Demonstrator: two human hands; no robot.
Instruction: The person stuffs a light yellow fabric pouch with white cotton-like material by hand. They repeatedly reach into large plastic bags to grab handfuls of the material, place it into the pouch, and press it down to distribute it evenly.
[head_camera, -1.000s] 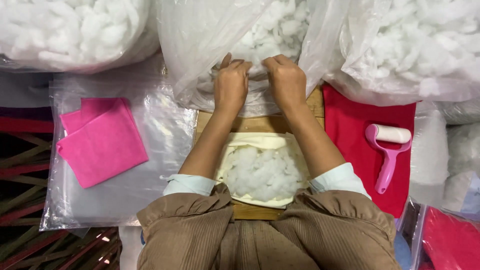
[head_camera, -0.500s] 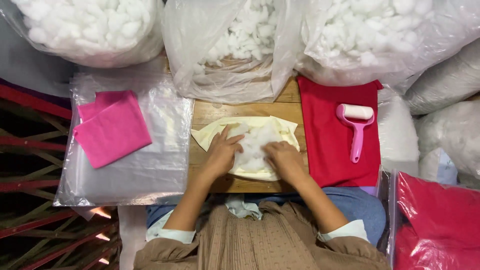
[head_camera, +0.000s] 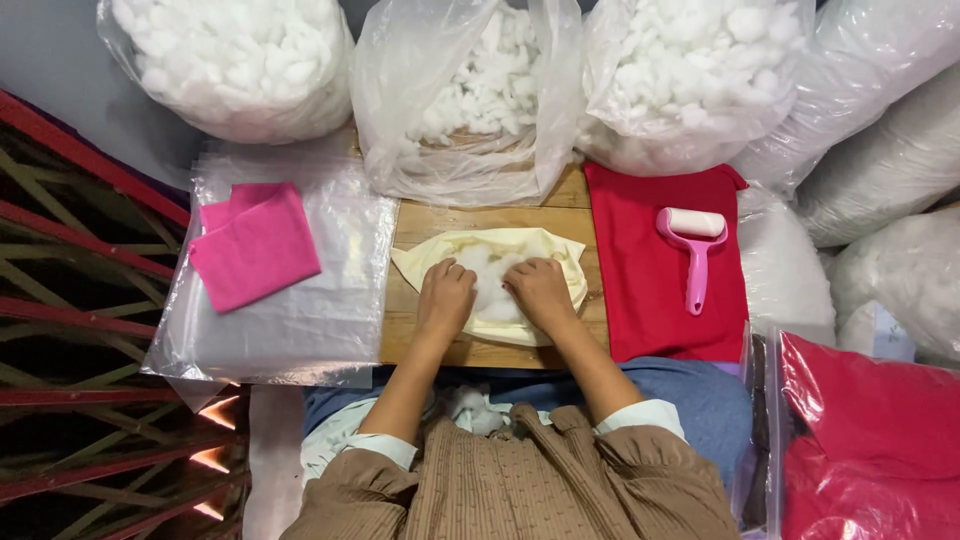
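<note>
A cream fabric cover (head_camera: 545, 252) lies on a wooden board (head_camera: 420, 330) in front of me, with white stuffing (head_camera: 492, 280) showing in its open middle. My left hand (head_camera: 445, 297) presses on the left side of the cover, fingers curled into the stuffing. My right hand (head_camera: 540, 291) presses on the right side in the same way. Behind the board stands an open clear bag of white stuffing (head_camera: 470, 100).
A pink cloth (head_camera: 255, 245) lies on clear plastic sheets (head_camera: 300, 320) at left. A red cloth (head_camera: 650, 290) with a pink lint roller (head_camera: 692, 245) lies at right. More bags of stuffing (head_camera: 235, 60) line the back; red cloth in plastic (head_camera: 865, 440) sits at lower right.
My hands came back from the open bag behind the board down to the cream cover, and now push stuffing into it. The view has shifted slightly.
</note>
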